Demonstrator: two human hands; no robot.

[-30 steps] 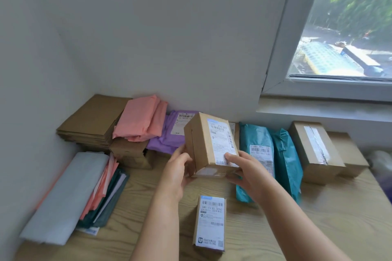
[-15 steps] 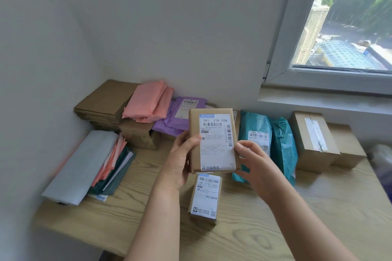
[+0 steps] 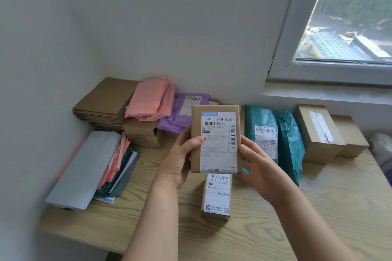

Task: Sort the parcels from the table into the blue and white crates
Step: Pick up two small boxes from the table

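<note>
I hold a brown cardboard parcel [image 3: 216, 140] upright above the wooden table [image 3: 297, 214], its white label facing me. My left hand [image 3: 180, 159] grips its left edge, thumb on the label. My right hand [image 3: 258, 165] grips its right edge. Below it a smaller labelled box [image 3: 216, 196] lies flat on the table. Teal mailer bags [image 3: 275, 140], a purple mailer [image 3: 182, 112], pink mailers [image 3: 150, 99] and two brown boxes [image 3: 318, 133] line the back wall. No crate is in view.
A stack of flat brown envelopes [image 3: 104, 101] fills the back left corner. Grey, pink and dark green flat mailers [image 3: 95, 165] lie along the left wall. A window [image 3: 350, 17] and its sill stand at the upper right. The table's front left edge [image 3: 74, 237] is near.
Both hands have turned the parcel from tilted to upright with its label facing me and raised it a little. The view has pulled back slightly.
</note>
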